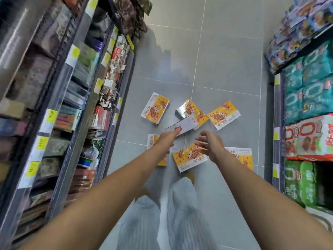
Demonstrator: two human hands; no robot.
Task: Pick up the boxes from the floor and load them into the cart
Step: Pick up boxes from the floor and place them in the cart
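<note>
Several yellow-and-white boxes lie scattered on the grey tiled floor (pixel 225 60). My left hand (pixel 166 138) grips one box (pixel 187 124) by its end and holds it above the floor, its white side showing. My right hand (pixel 210 144) hovers open, fingers spread, just right of that box and above another box (pixel 189 157). More boxes lie at the far left (pixel 155 108), the middle (pixel 188 108), the right (pixel 223 114), under my left wrist (pixel 151 141) and behind my right wrist (pixel 242 156). No cart is in view.
Stocked store shelves (pixel 75 98) line the left side of the aisle. Shelves with packaged goods (pixel 306 98) line the right. My legs in pale striped trousers (pixel 180 204) are below the boxes. The floor stretches away beyond the boxes.
</note>
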